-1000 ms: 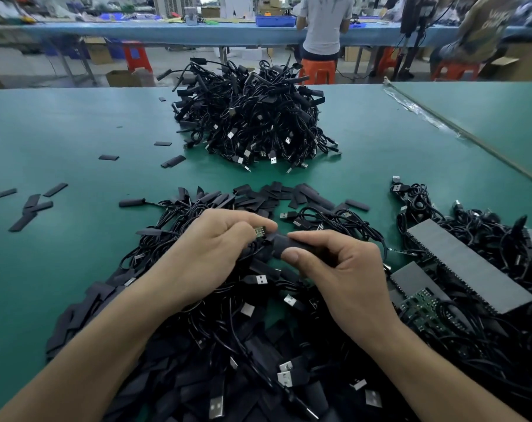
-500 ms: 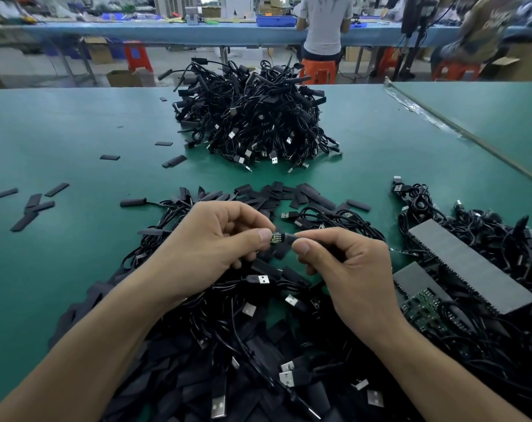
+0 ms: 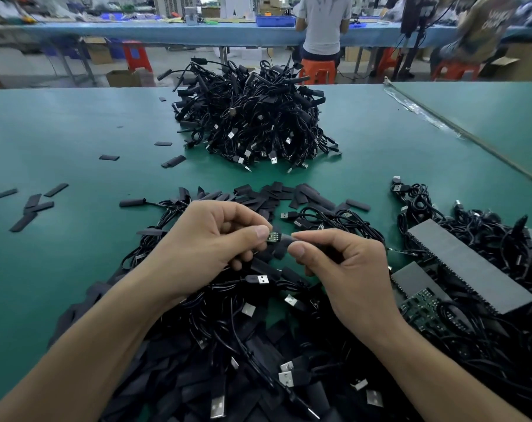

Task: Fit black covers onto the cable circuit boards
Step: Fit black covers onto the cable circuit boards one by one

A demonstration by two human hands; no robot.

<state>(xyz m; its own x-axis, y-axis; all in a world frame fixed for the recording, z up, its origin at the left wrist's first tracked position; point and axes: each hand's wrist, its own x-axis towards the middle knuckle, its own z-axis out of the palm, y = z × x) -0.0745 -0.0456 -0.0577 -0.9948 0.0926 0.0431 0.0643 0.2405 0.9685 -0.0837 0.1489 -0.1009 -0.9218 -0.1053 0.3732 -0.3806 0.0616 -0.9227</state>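
Above a heap of black cables, my left hand (image 3: pixel 210 239) pinches a small green circuit board (image 3: pixel 272 236) between thumb and forefinger. My right hand (image 3: pixel 344 263) pinches a black cover (image 3: pixel 286 238) whose open end meets the board's right edge. Only the board's left tip shows; the rest lies under my fingers and the cover. Loose black covers (image 3: pixel 258 197) lie in a row just beyond my hands, and a heap of cables with USB plugs (image 3: pixel 228 345) fills the table below them.
A tall pile of black cables (image 3: pixel 252 117) sits at the table's far middle. Grey foam trays (image 3: pixel 469 263) and bare circuit boards (image 3: pixel 423 306) lie among cables at right. Stray covers (image 3: pixel 33 205) dot the green table (image 3: pixel 60 132) at left. People work at a far blue bench.
My hands rose slightly off the heap and drew a little apart. The board's green tip, first half hidden in my left fingers, now shows between the hands with the cover at its right edge.
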